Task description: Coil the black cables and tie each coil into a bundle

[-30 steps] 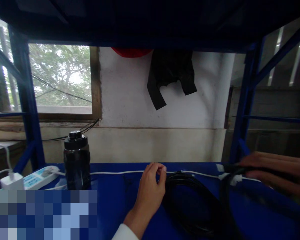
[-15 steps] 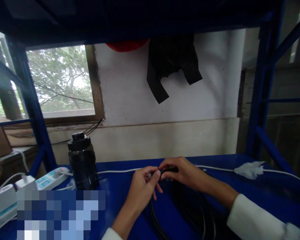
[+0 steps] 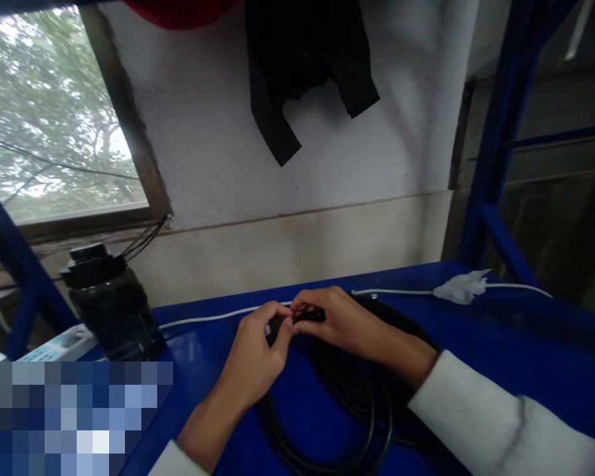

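Note:
Both hands meet over a coiled black cable (image 3: 279, 430) lying on the blue shelf surface (image 3: 525, 370). My left hand (image 3: 255, 350) is closed on one end of the cable, and a small pale metallic plug tip shows beside its fingers. My right hand (image 3: 337, 324) pinches a short black piece (image 3: 311, 316), which looks like part of the same cable, right against the left fingertips. The fingers hide where the two pieces meet. Several loops of the coil hang below and under my right forearm.
A dark bottle (image 3: 112, 304) and a white power strip (image 3: 62, 344) stand at the left. Behind my hands runs a white cord (image 3: 211, 319), with crumpled white plastic (image 3: 460, 287) round it. Blue posts (image 3: 486, 158) frame the shelf; a black garment (image 3: 307, 59) hangs on the wall.
The view has tilted down and shifted right, so more of the cable coil shows. Both hands stay together on the cable, with the metallic tip now visible at my left hand.

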A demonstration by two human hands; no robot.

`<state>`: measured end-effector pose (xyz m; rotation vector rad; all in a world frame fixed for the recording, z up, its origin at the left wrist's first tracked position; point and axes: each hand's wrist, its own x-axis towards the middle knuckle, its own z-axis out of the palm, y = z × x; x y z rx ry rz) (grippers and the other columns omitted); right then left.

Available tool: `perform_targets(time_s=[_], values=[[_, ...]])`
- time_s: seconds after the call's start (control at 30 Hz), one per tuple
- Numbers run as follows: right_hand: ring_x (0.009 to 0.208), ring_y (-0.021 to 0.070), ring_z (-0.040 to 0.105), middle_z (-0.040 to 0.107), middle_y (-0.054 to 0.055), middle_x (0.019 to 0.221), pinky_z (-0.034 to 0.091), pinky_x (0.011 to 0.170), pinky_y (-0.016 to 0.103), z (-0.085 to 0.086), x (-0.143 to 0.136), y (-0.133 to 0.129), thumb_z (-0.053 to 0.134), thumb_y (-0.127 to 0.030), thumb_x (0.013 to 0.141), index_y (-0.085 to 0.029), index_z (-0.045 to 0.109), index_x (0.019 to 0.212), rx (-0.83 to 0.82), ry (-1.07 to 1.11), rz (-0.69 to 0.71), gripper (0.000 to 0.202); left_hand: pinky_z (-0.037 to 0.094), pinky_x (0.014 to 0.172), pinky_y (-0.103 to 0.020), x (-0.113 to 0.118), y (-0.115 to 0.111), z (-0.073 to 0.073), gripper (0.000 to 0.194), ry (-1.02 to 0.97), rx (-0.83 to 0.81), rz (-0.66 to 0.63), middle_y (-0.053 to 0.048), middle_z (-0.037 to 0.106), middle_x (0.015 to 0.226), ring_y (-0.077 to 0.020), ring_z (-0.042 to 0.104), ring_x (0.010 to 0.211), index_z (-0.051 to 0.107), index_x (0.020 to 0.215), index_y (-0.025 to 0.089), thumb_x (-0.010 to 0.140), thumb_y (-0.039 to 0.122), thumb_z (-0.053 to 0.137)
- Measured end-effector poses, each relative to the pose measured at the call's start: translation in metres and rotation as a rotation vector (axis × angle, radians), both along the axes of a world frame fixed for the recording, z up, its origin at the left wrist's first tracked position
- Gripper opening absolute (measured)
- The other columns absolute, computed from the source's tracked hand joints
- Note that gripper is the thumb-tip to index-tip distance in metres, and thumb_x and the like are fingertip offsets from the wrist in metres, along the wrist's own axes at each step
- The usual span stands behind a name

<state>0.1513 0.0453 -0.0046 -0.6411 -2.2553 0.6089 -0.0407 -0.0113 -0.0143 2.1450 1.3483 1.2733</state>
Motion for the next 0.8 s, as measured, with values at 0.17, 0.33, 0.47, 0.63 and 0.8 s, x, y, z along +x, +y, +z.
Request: perform_targets(time_s=[0.17,0.33,0.47,0.63,0.8], values=[[0.091,0.0152,0.073,0.077,0.0,0.097,0.05,0.082,0.022,0.0003,0.001,-0.0027,0.079,-0.024,0.09,-0.02,0.074,0.105,0.034,0.008,0.002,0.016,0.049,0.09,-0.035,0.002,-0.002,-0.0054,0.013,0.031,0.041,0.009,-0.004,0.074,0.103,-0.0217,0.069,0.099,0.066,0.103,0.023,0.099,0.023,0.054],[0.089,0.0156,0.072,0.077,0.0,0.095,0.05,0.08,0.022,-0.0009,0.0011,-0.0022,0.079,-0.026,0.09,-0.02,0.074,0.104,0.041,0.007,0.004,0.016,0.049,0.094,-0.037,0.0022,-0.0039,-0.0077,0.016,0.053,0.057,0.004,-0.005,0.073,0.107,-0.0228,0.068,0.103,0.064,0.106,0.023,0.101,0.022,0.049],[0.086,0.0156,0.072,0.077,-0.001,0.093,0.05,0.078,0.023,-0.0011,0.0002,-0.0022,0.08,-0.028,0.089,-0.02,0.074,0.103,0.047,0.018,0.007,0.017,0.048,0.096,-0.037,0.0021,-0.0053,-0.0074,0.019,0.059,0.062,-0.024,-0.007,0.072,0.112,-0.0227,0.067,0.107,0.063,0.109,0.022,0.102,0.019,0.045],[0.088,0.018,0.072,0.077,0.002,0.094,0.051,0.079,0.025,-0.0009,0.0011,-0.0033,0.077,-0.025,0.09,-0.019,0.074,0.104,0.035,0.007,-0.009,0.015,0.048,0.095,-0.037,0.0054,-0.0073,-0.0051,0.021,0.075,0.056,-0.019,-0.006,0.072,0.109,-0.0225,0.067,0.104,0.063,0.109,0.023,0.105,0.024,0.043],[0.088,0.0176,0.072,0.077,0.003,0.097,0.051,0.08,0.025,-0.0018,0.0009,-0.0023,0.072,-0.021,0.092,-0.018,0.073,0.104,0.051,0.012,0.018,0.013,0.049,0.093,-0.036,0.0083,-0.0075,-0.0051,0.015,0.077,0.077,0.012,-0.006,0.072,0.105,-0.0228,0.067,0.103,0.065,0.105,0.023,0.103,0.028,0.051]])
